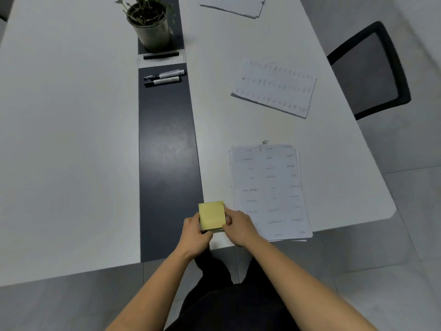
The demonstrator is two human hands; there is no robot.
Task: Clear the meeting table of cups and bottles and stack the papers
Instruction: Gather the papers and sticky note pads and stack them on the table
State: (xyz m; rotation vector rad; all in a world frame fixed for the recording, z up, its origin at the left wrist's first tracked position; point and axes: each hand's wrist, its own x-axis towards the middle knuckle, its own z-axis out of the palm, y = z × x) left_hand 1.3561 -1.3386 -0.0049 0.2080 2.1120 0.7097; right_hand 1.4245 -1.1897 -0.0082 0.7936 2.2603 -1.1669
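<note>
Two bare hands are meeting at the near edge of a long white meeting table. The step appears to be squaring up a small square pad of yellow sticky notes so it can join the papers. To do this well, the hands should be pressing evenly from both sides so the sheets align, then setting the pad flat on the nearest stack, not leaving it loose.

The left hand is gripping the pad's left side with its fingers curled in. The right hand is pinching the right side in the same way. Both are closed on the pad. Whether the pad is resting on the table or lifted just above it cannot be told.

Just beside the right hand, at the near right corner of the table, a stack of white printed sheets is lying, with a paper clip at its far end. Further along the right edge, a second, skewed bundle of printed sheets is waiting, well apart from the first. A third bundle is lying towards the far edge, partly out of view.

Down the table's middle, a dark grey strip is running. On it, two black-and-white marker pens are lying side by side, and beyond them a grey pot with a leafy plant is standing. A black mesh chair is standing off the right edge.
</note>
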